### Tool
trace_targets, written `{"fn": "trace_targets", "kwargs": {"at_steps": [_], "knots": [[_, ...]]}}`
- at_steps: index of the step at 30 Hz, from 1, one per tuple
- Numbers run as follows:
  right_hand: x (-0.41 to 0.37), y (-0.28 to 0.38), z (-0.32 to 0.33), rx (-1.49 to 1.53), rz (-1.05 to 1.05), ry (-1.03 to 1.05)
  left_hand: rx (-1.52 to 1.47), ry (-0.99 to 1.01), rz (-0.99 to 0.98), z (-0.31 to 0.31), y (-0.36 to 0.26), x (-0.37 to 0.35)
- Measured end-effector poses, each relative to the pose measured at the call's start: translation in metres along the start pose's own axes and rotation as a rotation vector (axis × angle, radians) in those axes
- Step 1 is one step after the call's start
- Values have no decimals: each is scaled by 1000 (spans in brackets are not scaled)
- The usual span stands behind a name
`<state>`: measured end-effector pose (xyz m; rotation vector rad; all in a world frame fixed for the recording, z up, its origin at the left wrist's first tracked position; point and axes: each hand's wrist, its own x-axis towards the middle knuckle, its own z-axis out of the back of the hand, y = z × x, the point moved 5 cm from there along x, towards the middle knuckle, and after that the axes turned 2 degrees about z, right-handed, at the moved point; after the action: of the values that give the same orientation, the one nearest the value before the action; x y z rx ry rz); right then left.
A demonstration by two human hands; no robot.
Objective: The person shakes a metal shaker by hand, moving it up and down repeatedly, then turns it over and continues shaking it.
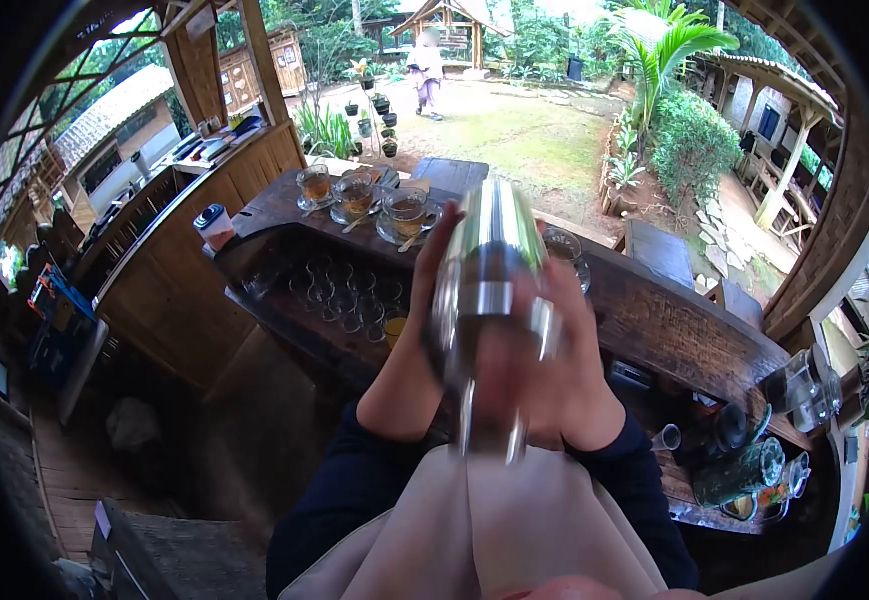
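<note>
A shiny steel cocktail shaker [494,230], blurred by motion, is held up in front of me between both hands. Its broad end points away, and its narrow end tilts down toward my lap. My left hand [432,265] wraps its left side, with the fingers mostly behind the metal. On the other side, my right hand [576,350] grips it, also smeared by motion. Just beyond the shaker, glass cups of amber drink on saucers stand on the dark wooden counter [674,345]; the nearest cup [406,208] has a spoon beside it.
Several empty glasses [344,290] and a glass of yellow liquid [395,328] sit on a shelf below the counter. Glass jars [739,475] stand at the right. A lidded container [216,226] is at the counter's left end. A person [426,72] is in the garden.
</note>
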<state>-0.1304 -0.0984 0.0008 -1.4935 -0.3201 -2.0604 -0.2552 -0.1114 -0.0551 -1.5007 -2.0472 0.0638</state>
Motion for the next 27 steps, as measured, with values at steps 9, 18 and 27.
{"fn": "trace_targets", "kwargs": {"at_steps": [9, 18, 27], "knots": [[-17, -55, -25, 154, -341, -182, -254, -441, -191, 86, -1, 16], [-13, -19, -16, -9, 94, -88, -72, 101, -6, 39, -17, 22], [6, 3, -4, 94, 121, -236, 125, 32, -64, -18, -16, 6]]}}
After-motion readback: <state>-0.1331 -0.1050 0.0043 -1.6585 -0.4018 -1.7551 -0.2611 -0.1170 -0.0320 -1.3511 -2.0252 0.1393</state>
